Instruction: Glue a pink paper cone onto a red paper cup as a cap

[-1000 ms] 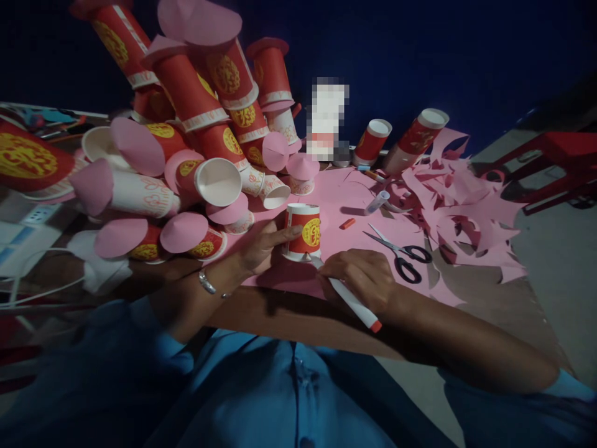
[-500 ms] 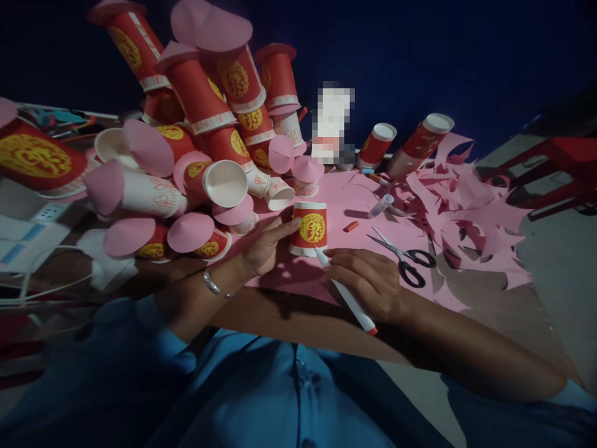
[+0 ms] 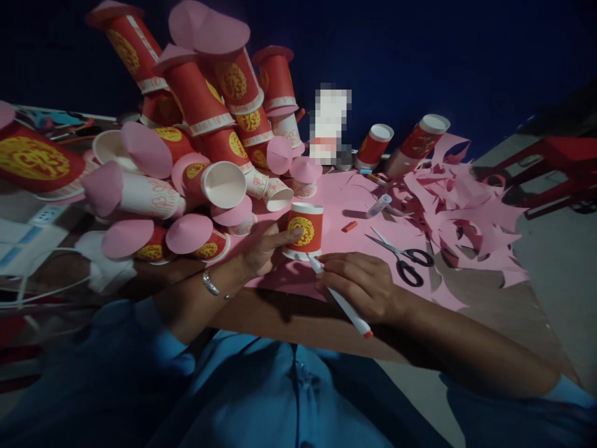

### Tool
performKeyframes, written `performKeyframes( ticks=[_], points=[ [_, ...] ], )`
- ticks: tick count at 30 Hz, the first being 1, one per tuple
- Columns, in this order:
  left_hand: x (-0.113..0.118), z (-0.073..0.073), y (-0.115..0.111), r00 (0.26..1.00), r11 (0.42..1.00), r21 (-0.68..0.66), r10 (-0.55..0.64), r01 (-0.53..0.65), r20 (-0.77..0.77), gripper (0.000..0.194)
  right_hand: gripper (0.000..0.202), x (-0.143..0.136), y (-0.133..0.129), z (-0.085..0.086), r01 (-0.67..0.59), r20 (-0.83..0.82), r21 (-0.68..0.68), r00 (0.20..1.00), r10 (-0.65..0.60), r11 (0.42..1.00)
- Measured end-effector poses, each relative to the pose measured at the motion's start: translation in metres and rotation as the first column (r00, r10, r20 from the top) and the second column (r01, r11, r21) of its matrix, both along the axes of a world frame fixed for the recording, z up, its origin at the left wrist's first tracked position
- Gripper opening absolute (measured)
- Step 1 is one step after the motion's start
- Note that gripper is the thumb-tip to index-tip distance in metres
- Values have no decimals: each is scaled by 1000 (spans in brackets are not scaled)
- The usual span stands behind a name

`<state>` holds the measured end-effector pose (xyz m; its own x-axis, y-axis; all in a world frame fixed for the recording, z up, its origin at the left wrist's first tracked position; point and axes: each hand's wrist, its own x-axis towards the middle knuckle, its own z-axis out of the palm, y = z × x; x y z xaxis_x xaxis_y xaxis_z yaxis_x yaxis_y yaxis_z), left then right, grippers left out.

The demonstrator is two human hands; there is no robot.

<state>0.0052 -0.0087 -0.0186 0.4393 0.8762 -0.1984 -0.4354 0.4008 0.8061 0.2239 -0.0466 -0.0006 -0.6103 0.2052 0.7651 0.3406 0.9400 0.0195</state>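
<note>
- The left hand (image 3: 262, 252) pinches the red paper cup with a gold round picture and white edges (image 3: 315, 225). Its thumb is on the front and its other fingers go around the side, partly hidden.
- The right hand (image 3: 358, 285) has its fingers closed around the white marker with a red end (image 3: 347, 311). The marker's tip is right by the cup's white bottom edge, but I can't tell if it touches.
- The cup is upright over the flat pink paper sheet (image 3: 333, 196), near the front of the brown wooden tabletop (image 3: 275, 320). If the left hand lets it turn or wobble, the tip could slip and make a crooked line on the white edge.
- If the thumb squeezes too hard, the thin cup could bend. If it rubs wet ink, the ink could smear.
- The small orange-red cap (image 3: 349, 226) lies loose on the sheet. A bump could roll it away.
- The black-handled metal scissors (image 3: 411, 275) lie open near the right hand, so a careless reach could poke it.
- The big pile of red and white cups with pink paper cones (image 3: 191, 93) leans close to the left arm. An elbow knock could tip some over.
</note>
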Motion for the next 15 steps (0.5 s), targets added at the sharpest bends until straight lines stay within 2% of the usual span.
performKeyframes(
  ticks=[6, 15],
  points=[
    [0, 0, -1, 1000, 1000, 15, -10, 10, -3, 57, 16, 3, 1, -1, -7, -35, -68, 999, 4, 998],
    [-2, -6, 0, 999, 999, 25, -42, 43, -10, 56, 14, 7, 4, -9, 6, -67, -124, 998, -14, 992]
  ],
)
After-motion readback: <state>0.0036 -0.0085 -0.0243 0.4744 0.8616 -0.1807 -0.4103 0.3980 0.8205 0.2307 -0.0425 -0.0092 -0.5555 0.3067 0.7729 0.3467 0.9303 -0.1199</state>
